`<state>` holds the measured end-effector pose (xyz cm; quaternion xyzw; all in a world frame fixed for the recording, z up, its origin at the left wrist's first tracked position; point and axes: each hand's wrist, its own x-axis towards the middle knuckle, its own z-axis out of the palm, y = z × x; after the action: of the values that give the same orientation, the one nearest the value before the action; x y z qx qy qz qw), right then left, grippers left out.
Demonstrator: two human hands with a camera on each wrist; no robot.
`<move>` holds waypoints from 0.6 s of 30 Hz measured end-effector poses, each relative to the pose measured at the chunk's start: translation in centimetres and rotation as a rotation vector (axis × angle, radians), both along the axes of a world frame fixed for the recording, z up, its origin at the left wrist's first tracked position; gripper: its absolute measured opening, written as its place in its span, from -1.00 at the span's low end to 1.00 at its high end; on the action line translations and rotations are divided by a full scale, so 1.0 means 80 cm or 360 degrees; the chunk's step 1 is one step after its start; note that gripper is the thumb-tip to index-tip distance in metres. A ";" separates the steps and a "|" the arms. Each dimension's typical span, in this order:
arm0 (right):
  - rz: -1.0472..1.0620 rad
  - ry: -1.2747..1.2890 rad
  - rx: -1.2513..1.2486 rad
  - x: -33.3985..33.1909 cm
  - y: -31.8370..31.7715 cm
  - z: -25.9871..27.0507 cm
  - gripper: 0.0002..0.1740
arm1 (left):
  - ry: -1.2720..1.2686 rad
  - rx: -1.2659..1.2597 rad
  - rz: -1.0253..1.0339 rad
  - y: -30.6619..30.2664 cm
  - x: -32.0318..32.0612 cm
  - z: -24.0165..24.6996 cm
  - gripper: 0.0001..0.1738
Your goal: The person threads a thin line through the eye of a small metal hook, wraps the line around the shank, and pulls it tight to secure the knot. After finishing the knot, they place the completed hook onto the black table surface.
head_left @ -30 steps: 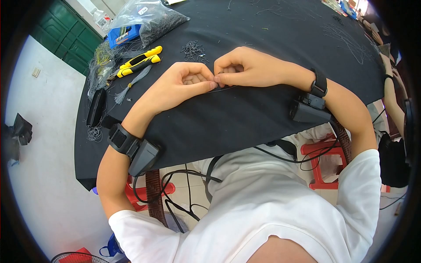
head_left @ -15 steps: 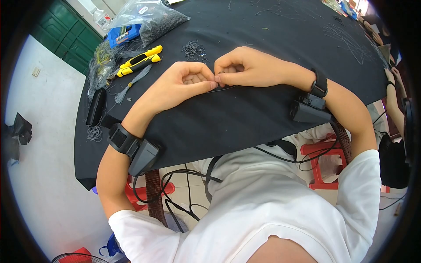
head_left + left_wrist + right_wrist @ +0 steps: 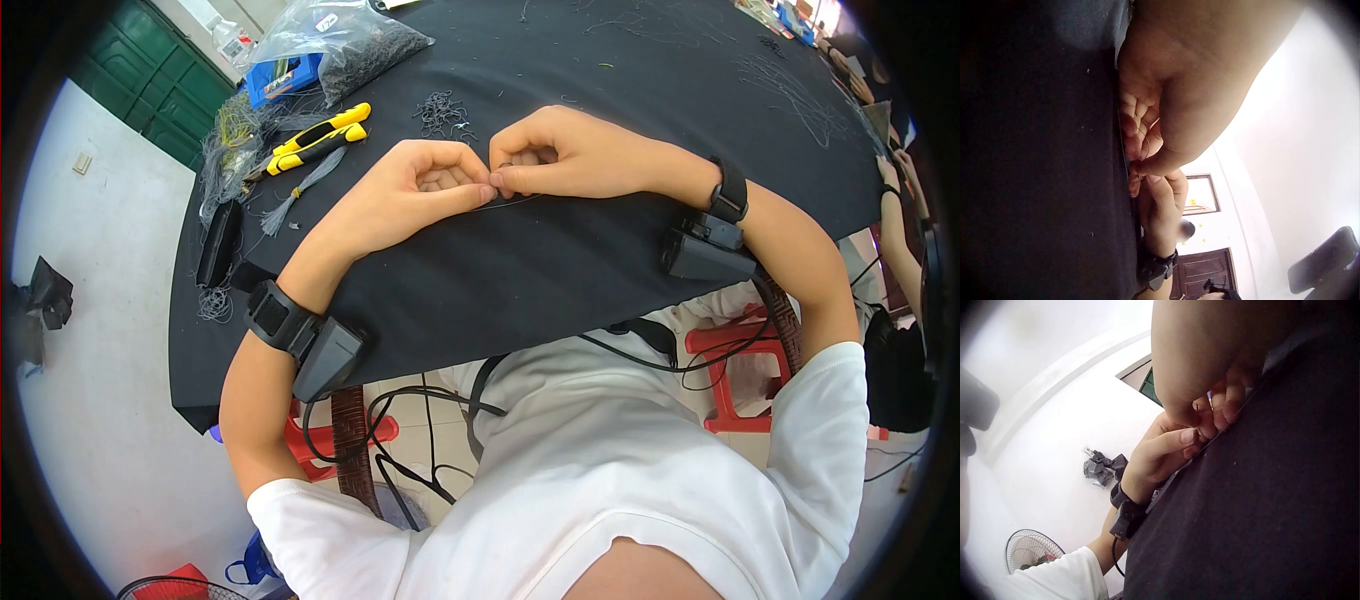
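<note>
In the middle of the black-covered table my left hand (image 3: pixel 415 195) and right hand (image 3: pixel 580 155) meet, thumb and index tips pinching at one spot. A thin clear fishing line (image 3: pixel 520 201) runs out from beneath the pinched fingertips; in the left wrist view it loops by the left fingers (image 3: pixel 1138 125). A small dark curved piece, like a fish hook (image 3: pixel 505 167), shows inside the right hand's curl; the fingers hide most of it. Just beyond the hands lies a little heap of dark hook-like pieces (image 3: pixel 440 115).
Yellow-and-black pliers (image 3: pixel 315 140), a tied bundle of line (image 3: pixel 295 200) and a black case (image 3: pixel 219 245) lie to the left. Behind them stand a blue box (image 3: pixel 280 82) and a clear bag of dark pieces (image 3: pixel 370 60). Loose line (image 3: pixel 790 90) lies at the far right.
Both hands stay almost still, fingertips together. At the far right edge, another person's arm and hand have shifted slightly.
</note>
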<state>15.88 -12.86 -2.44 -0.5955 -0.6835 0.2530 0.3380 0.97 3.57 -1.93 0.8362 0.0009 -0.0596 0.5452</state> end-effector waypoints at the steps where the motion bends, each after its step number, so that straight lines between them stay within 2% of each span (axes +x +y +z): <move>1: -0.0004 0.0007 -0.0004 0.000 0.000 0.000 -0.74 | -0.0003 -0.0005 -0.0001 0.000 0.000 0.000 -0.84; 18: -0.0043 0.0001 -0.0007 -0.001 -0.001 -0.002 -0.73 | 0.0040 0.0048 0.0018 -0.002 0.000 0.003 -0.84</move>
<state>15.83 -12.94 -2.59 -0.6053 -0.6747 0.2502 0.3404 0.94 3.41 -1.70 0.8435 0.0135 -0.0669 0.5328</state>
